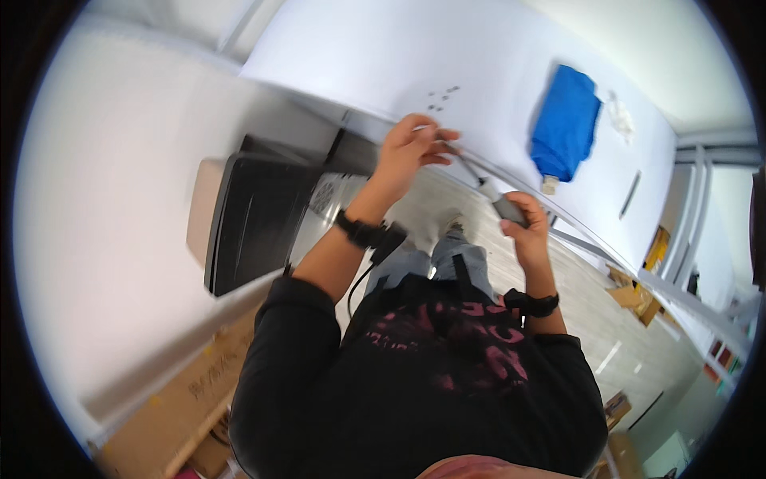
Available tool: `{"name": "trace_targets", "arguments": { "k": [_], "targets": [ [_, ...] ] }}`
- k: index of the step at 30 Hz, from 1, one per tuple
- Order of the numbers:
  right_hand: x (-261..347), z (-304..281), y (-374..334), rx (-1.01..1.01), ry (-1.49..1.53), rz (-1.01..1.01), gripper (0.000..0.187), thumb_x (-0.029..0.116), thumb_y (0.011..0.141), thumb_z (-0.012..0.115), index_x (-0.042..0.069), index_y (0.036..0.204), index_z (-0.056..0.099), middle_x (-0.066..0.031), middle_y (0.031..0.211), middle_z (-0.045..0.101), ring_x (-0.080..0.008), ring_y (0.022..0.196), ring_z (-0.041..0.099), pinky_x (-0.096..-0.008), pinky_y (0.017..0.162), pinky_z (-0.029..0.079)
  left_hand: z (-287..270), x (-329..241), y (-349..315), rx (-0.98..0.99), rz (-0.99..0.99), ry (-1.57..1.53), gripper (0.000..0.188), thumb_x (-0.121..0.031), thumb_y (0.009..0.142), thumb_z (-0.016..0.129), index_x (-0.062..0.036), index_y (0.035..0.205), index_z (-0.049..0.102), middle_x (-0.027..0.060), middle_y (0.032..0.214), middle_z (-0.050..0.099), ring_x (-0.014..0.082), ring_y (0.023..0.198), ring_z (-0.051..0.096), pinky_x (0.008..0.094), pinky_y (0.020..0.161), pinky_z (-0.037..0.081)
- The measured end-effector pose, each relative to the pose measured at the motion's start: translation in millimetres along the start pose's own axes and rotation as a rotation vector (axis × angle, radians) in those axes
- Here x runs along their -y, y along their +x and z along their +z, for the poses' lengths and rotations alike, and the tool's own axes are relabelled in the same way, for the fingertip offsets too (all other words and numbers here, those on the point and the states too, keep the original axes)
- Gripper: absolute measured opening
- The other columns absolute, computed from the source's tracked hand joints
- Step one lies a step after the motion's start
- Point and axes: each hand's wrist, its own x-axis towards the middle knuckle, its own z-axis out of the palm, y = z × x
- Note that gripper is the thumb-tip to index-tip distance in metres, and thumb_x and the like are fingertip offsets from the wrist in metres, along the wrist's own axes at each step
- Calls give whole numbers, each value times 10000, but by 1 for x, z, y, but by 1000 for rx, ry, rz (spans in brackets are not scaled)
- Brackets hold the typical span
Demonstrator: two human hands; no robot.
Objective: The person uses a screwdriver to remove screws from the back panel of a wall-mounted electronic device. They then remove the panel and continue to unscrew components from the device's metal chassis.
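In my right hand [528,223] is a screwdriver [508,209] with a grey handle. The fingers wrap round the handle, and its thin shaft slants up and left toward my left hand [415,152]. The fingers of that hand are bent together at the shaft's tip; whatever they pinch there is too small to make out. Both hands are over the near edge of a white table [351,48]. Just beyond my left hand, several small dark pieces [444,99], perhaps screws, lie scattered on the tabletop.
A folded blue cloth [566,120] lies on the table to the right, near a crumpled white tissue [620,118] and a thin dark strip [630,194]. A black bin-like container [259,219] stands at left. Cardboard boxes [171,399] are at lower left.
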Motion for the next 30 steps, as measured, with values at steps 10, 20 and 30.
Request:
{"name": "trace_targets", "arguments": {
  "k": [10, 20, 30],
  "targets": [
    [10, -27, 16, 21, 137, 32, 431, -17, 718, 642, 16, 1139, 558, -77, 996, 580, -122, 706, 531, -239, 570, 425, 20, 3, 30, -133, -23, 196, 98, -110, 933, 511, -36, 917, 573, 101, 920, 658, 157, 822, 625, 285, 690, 532],
    [23, -52, 14, -17, 72, 21, 389, 93, 767, 563, -6, 1143, 549, -115, 955, 602, -124, 547, 509, -233, 447, 389, 42, 12, 54, -111, -64, 347, 106, -101, 913, 542, -8, 907, 591, 87, 879, 655, 139, 791, 600, 275, 670, 513],
    [40, -81, -1, -122, -11, -98, 318, 23, 781, 571, -24, 1095, 556, -85, 848, 600, -84, 500, 480, -205, 432, 356, 38, -5, 88, -345, 199, 635, 58, -80, 842, 614, -25, 847, 634, 77, 797, 637, 189, 729, 575, 307, 663, 500]
  ]
}}
